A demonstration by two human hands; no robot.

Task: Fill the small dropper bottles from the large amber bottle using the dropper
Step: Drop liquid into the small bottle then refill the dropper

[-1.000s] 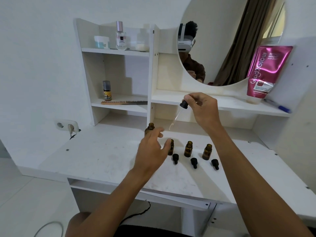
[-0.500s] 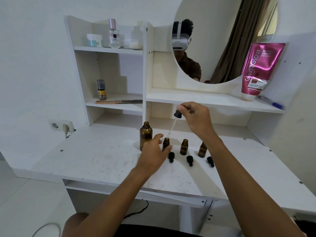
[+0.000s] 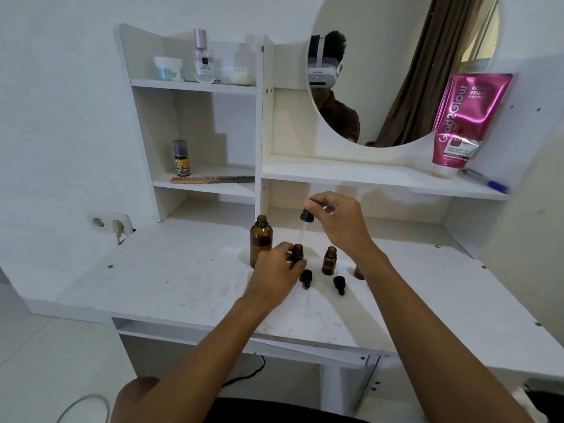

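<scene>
The right hand [image 3: 338,222] pinches the black rubber bulb of the dropper [image 3: 305,222] between thumb and fingertips, its glass tube pointing down at the open neck of the first small dropper bottle [image 3: 297,253]; whether the tip has entered the neck cannot be told. The left hand [image 3: 274,277] wraps its fingers around that small bottle, steadying it upright on the white desk [image 3: 171,279]; the large amber bottle [image 3: 261,241] stands uncapped just behind the left hand. A second small bottle [image 3: 329,261] stands open to the right; a third small bottle [image 3: 359,273] is mostly hidden behind the right wrist. Two black dropper caps [image 3: 306,278] lie on the desk in front of the small bottles; a pink tube [image 3: 465,120] leans against the wall on the shelf by the round mirror [image 3: 396,56].
</scene>
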